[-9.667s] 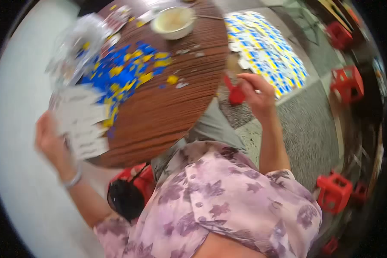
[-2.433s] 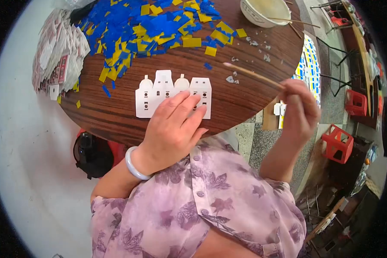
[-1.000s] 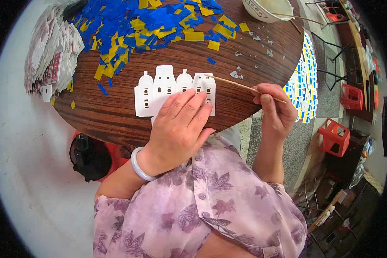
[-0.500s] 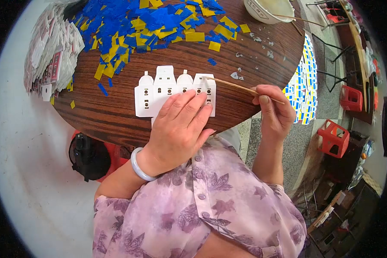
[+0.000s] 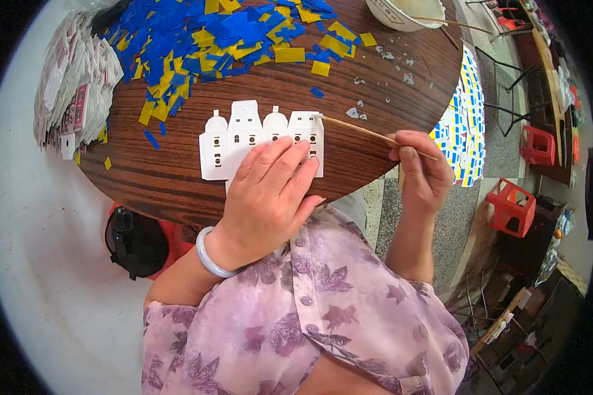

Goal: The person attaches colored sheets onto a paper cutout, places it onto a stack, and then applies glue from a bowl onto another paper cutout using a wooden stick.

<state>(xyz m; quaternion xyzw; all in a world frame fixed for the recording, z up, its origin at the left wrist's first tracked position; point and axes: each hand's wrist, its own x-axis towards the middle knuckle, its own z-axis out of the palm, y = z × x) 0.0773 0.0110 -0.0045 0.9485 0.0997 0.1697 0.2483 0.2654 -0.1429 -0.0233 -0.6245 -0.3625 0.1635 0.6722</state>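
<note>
A white die-cut paper house with small window cut-outs lies flat on the brown wooden table. My left hand rests flat on its lower middle, fingers stretched out, a pale bangle on the wrist. Between thumb and fingers my right hand pinches a thin wooden stick, beyond the table's right edge. The stick's whitish tip touches the top right corner of the paper house. Part of the house is hidden under my left hand.
Blue and yellow film pieces are heaped at the back. A stack of printed cards stands at the left. A white bowl with a stick across it sits back right, near whitish scraps. Red stools stand right.
The stick's tip has slid right along the top flap of the paper house to its corner. My left hand stays on the paper; the whole view has shifted slightly.
</note>
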